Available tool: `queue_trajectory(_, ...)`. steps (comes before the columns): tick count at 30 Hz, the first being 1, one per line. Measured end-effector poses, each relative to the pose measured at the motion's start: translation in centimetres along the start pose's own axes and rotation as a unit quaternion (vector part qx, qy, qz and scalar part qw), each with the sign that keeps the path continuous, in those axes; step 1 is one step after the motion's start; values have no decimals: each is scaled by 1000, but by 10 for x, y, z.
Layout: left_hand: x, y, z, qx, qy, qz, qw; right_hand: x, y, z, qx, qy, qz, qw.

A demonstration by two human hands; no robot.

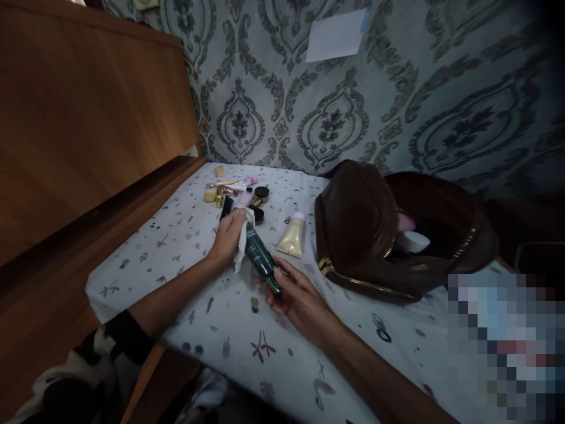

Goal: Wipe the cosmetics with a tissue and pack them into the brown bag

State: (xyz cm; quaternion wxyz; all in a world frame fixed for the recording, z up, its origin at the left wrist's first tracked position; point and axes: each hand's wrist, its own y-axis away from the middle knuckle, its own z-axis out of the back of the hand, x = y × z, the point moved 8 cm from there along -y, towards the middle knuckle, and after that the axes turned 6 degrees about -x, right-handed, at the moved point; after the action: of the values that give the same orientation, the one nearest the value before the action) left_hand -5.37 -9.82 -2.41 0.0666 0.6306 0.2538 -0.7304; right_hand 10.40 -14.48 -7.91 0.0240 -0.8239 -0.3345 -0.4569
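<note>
A dark green cosmetic tube (259,253) is held aslant between my two hands over the table. My right hand (302,294) grips its lower, near end, the fingers closed round it. My left hand (227,238) pinches a white wipe (242,241) against the tube's upper end. Just beyond the tube, a pale yellow tube with a white cap (292,235) lies on the patterned cloth. Behind my left hand is a cluster of small cosmetics, with a dark round jar (262,193) and a gold lipstick case (219,198) among them.
An unzipped brown cosmetic bag (357,224) stands at the right, with a white-capped item (413,241) inside. A wooden panel (92,112) borders the left side. Patterned wallpaper (333,118) rises behind the cloth-covered table (176,235). The lower right corner is pixelated.
</note>
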Motion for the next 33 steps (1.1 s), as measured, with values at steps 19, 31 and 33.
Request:
queue_trajectory(19, -45, 16, -13, 50, -273, -320, 906, 1, 1, -1, 42, -79, -75, 993)
queue_trajectory(31, 5, -7, 0, 65, 33, 7, 997, 2, 2, -2, 18, 30, -39, 999)
queue_trajectory(33, 8, -7, 1, 55, 47, 35, 997, 8, 3, 1, -7, 97, 26, 995)
